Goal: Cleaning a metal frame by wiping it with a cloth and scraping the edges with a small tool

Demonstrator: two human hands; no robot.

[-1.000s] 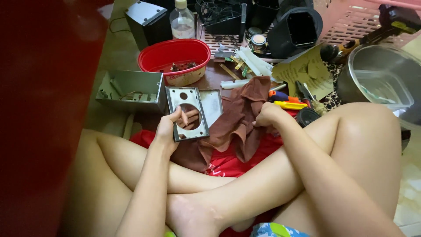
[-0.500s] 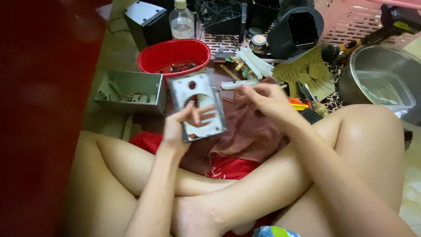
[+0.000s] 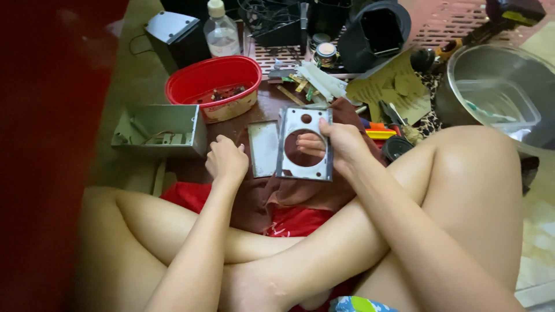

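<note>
From the head view, the right hand (image 3: 341, 144) grips a grey metal plate (image 3: 305, 147) with a round hole, upright above a brown cloth (image 3: 300, 190). The left hand (image 3: 226, 162) is curled closed, holding nothing visible. A red basin (image 3: 191, 84) and clear plastic bottle (image 3: 222, 32) stand beyond on the cluttered floor.

Both forearms are bare to the elbow; no sleeves, watch, rings or gloves are seen on the left hand (image 3: 226, 162) or the right hand (image 3: 342, 144). Nails are kept short and unpainted at the fingertips. Legs are bare, and so is the foot well below the fingers. Red shorts (image 3: 289, 222) are worn beneath the wrists.
</note>
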